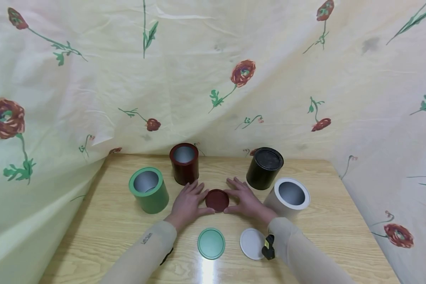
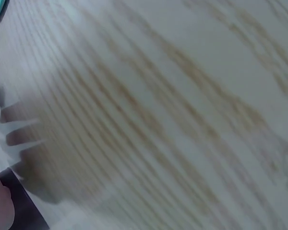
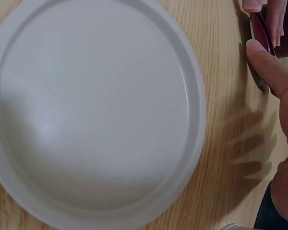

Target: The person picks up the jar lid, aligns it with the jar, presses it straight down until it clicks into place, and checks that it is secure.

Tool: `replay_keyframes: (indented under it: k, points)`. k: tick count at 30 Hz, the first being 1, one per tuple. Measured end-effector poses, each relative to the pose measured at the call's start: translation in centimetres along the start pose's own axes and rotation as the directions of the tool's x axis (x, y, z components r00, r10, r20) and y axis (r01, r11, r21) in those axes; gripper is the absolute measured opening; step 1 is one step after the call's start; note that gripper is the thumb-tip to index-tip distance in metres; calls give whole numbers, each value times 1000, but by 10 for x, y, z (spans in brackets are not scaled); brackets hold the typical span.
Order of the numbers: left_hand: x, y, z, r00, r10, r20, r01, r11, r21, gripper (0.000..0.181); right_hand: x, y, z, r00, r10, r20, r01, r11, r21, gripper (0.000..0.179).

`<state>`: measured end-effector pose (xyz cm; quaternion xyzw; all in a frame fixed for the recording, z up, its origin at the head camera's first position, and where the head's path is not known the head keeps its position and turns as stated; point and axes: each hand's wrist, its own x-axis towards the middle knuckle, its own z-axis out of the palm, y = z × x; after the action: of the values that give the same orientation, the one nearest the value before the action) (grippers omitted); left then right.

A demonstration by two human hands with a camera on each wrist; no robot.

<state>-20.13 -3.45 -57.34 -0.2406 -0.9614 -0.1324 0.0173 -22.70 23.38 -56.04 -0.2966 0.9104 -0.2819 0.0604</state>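
A round dark red lid [image 1: 217, 200] lies between both hands in the head view. My left hand [image 1: 189, 202] holds its left edge between thumb and forefinger. From the opposite side, my right hand [image 1: 246, 201] grips the lid the same way, other fingers spread. In the right wrist view, the lid [image 3: 262, 32] appears nearly edge-on, with a shadow under it and both thumbs at its near rim. Behind the hands stands an uncovered dark red canister [image 1: 185, 171]. The left wrist view catches only a bit of the left hand [image 2: 0, 203] at its edge.
A green canister [image 1: 154, 199] stands uncovered at the left, a white one [image 1: 275, 201] uncovered at the right. The black canister [image 1: 260, 173] has its lid on. Nearer me lie a green lid [image 1: 211, 243] and a white lid [image 1: 252, 243]. Flowered cloth [image 1: 184, 79] hangs behind the wooden table.
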Motion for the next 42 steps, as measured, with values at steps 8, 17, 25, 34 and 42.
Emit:
replay_keyframes:
  k: [8, 17, 25, 34, 42]
  points:
    - [-5, 2, -18, 1000, -11, -15, 10, 998, -68, 85, 2, -5, -6, 999, -38, -20, 38, 999, 3, 70]
    - [-6, 5, -33, 992, 28, -122, -32, 999, -30, 83, 5, -15, -17, 992, -69, -109, 67, 998, -20, 72]
    - [-7, 7, -41, 976, 63, -207, -63, 998, 10, 84, 2, -28, -29, 983, -100, -155, 97, 995, -24, 69]
    - [-4, 10, -62, 964, 92, -251, -88, 996, 28, 83, 2, -35, -44, 967, -153, -205, 147, 988, -43, 69]
    - [-1, 13, -92, 952, 127, -280, -118, 992, 48, 81, 5, -43, -57, 954, -183, -239, 180, 983, -37, 71]
